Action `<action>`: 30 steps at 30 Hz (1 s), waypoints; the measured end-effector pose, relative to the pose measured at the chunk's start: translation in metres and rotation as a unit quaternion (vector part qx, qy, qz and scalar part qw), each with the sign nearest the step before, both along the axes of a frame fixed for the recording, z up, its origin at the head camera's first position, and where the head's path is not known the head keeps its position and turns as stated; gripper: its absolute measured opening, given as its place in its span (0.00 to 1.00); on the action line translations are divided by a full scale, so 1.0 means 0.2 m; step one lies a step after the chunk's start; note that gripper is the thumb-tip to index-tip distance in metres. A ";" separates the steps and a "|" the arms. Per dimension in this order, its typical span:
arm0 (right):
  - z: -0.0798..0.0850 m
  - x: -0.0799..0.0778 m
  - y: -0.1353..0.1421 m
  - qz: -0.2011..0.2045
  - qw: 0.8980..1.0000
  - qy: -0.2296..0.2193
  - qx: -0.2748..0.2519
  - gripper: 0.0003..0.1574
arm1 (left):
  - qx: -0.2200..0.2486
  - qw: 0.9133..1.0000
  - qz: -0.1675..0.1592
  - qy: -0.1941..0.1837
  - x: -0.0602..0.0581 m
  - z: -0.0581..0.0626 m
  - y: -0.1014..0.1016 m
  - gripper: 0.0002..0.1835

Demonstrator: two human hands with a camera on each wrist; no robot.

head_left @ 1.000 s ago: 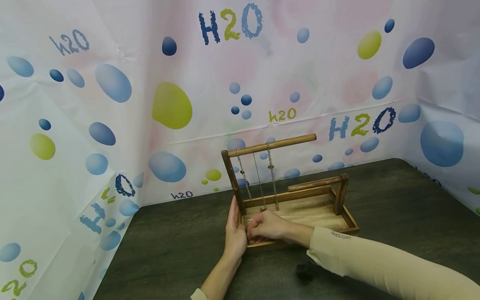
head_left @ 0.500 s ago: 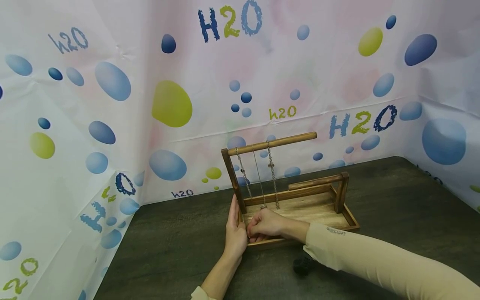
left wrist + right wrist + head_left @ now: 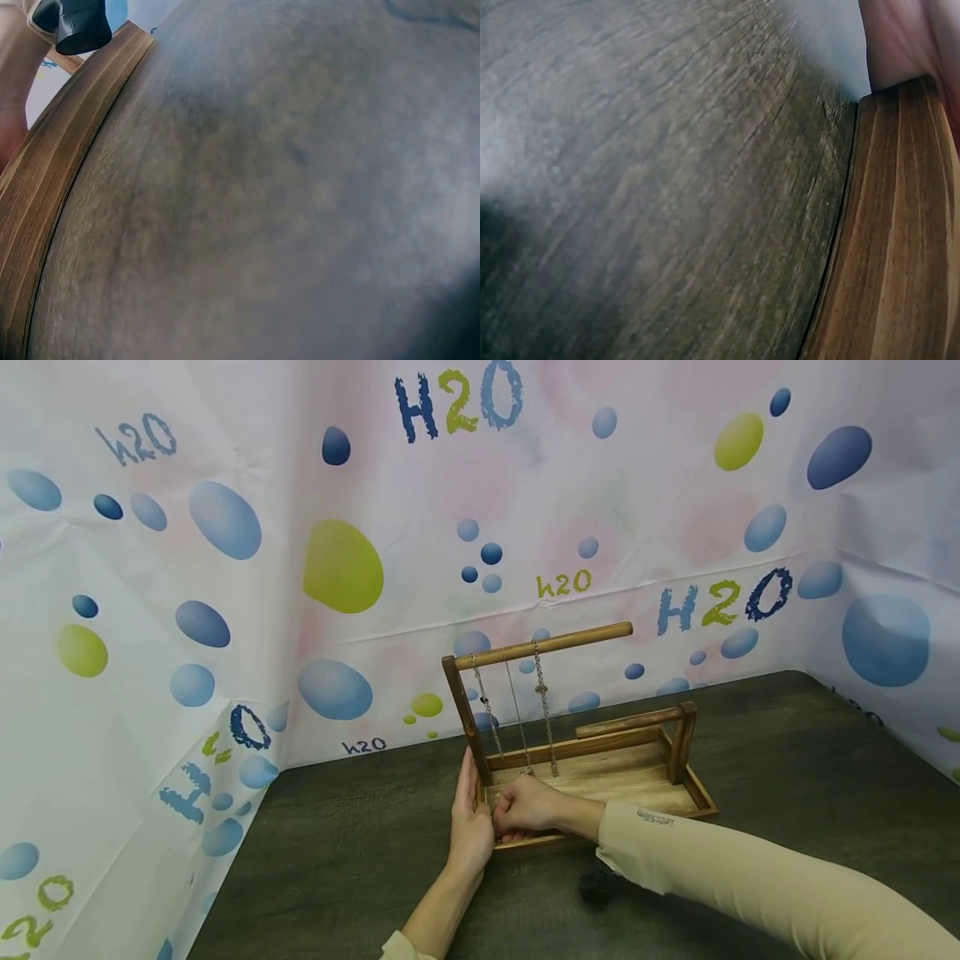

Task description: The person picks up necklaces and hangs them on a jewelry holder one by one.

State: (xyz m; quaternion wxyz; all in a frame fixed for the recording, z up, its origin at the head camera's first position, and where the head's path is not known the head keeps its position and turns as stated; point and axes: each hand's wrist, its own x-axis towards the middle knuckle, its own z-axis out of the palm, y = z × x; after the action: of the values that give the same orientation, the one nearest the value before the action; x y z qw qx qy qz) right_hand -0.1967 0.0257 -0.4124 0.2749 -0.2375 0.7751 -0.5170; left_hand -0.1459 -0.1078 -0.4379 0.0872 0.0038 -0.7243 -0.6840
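A wooden jewelry stand (image 3: 622, 760) with a shallow tray base sits on the table. From its upper bar (image 3: 577, 640) hang two chains, one of them a silvery chain (image 3: 543, 702), and a thin necklace (image 3: 516, 710) between them. My left hand (image 3: 471, 835) lies along the tray's left end, fingers straight and pointing up beside the post. My right hand (image 3: 531, 806) reaches over the front wall into the tray's left front corner, its fingers bent down. Its fingertips are hidden, and I cannot tell whether they pinch anything. Both wrist views show mostly the tray's wooden front wall (image 3: 892, 225).
A lower wooden bar (image 3: 630, 724) on a short post stands at the stand's right side. Below the right wrist is a small black device (image 3: 596, 889). The dark wood-grain table (image 3: 337, 860) borders a bubble-patterned backdrop (image 3: 420, 527) on three sides.
My right forearm and sleeve have shifted a little to the left, while the right hand stays in the same tray corner. The left hand and the stand hold their places.
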 end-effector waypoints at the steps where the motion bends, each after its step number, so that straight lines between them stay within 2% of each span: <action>1: 0.00 0.00 0.00 0.000 1.000 0.005 0.003 0.04 | 0.000 1.000 0.002 0.000 0.00 0.00 0.00 0.49; 10: 0.00 0.00 -0.04 -0.009 0.999 0.021 0.031 0.05 | -0.002 1.000 0.003 -0.001 -0.01 0.00 0.00 0.49; 26: 0.03 0.01 -0.05 0.025 0.993 0.092 0.065 0.24 | 0.002 1.000 -0.005 0.006 -0.01 0.00 -0.01 0.50; 30: 0.02 0.00 -0.05 0.025 0.993 0.099 0.067 0.24 | 0.003 1.000 -0.006 0.003 -0.01 0.00 0.00 0.50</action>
State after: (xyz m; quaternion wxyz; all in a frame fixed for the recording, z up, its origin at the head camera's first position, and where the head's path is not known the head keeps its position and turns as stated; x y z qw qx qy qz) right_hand -0.1961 0.0151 -0.4087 0.2249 -0.2878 0.8251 -0.4310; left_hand -0.1484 -0.1086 -0.4385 0.0852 -0.0025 -0.7221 -0.6865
